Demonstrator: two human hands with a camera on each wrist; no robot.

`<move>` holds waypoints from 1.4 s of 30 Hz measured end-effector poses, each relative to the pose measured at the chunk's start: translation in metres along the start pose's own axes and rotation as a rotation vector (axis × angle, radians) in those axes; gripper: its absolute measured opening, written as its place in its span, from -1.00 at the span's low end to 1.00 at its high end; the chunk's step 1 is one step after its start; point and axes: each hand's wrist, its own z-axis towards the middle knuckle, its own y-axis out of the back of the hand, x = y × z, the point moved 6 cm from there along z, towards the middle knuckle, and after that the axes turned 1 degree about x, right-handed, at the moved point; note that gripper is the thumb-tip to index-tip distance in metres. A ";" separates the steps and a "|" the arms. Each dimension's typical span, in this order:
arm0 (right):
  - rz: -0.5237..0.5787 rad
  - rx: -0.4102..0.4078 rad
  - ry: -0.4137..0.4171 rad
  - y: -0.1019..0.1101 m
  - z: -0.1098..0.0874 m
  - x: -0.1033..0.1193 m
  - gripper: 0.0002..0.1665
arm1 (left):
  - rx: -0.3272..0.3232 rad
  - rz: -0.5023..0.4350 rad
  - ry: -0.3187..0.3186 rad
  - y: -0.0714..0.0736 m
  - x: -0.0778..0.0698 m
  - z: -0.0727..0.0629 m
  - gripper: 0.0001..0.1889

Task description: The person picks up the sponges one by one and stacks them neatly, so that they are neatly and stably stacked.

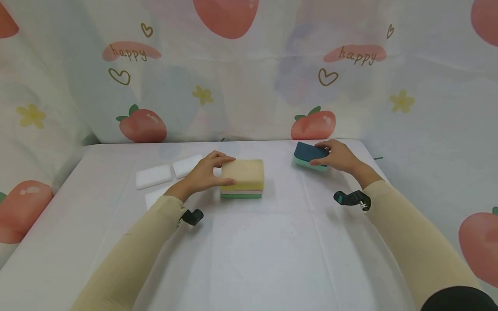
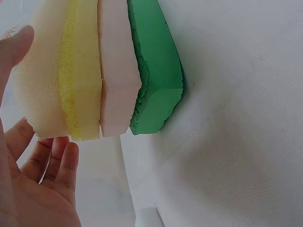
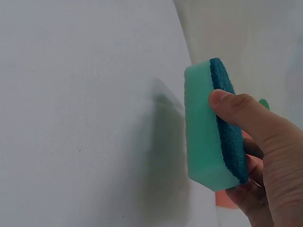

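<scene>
A stack of sponges [image 1: 243,172] stands on the table, cream-yellow on top, pale pink below it and a green layer [image 2: 156,71] at the bottom. My left hand [image 1: 204,172] is at the stack's left end, thumb toward the front and fingers toward the back, loosely spread about the cream top [image 2: 45,75]. Whether the fingers press on it I cannot tell. At the back right, my right hand [image 1: 338,156] grips a scouring sponge [image 1: 307,153], mint-green foam with a dark blue scrubbing layer [image 3: 227,127]. Its thumb lies over the scrubbing side, and the sponge is tilted, its shadow on the cloth.
Several white rectangular blocks [image 1: 153,176] lie left of the stack, one partly behind the left forearm. The white-covered table [image 1: 249,255] ends at a patterned curtain [image 1: 249,86] behind. A dark device [image 1: 352,198] sits on the right wrist.
</scene>
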 end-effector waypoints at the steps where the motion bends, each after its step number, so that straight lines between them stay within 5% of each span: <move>1: 0.000 -0.001 0.007 0.000 0.000 0.002 -0.02 | -0.001 0.000 0.001 0.000 0.000 0.000 -0.28; 42: 0.009 -0.020 0.249 0.003 -0.017 0.096 -0.15 | -0.002 -0.021 -0.054 0.000 -0.001 -0.002 -0.25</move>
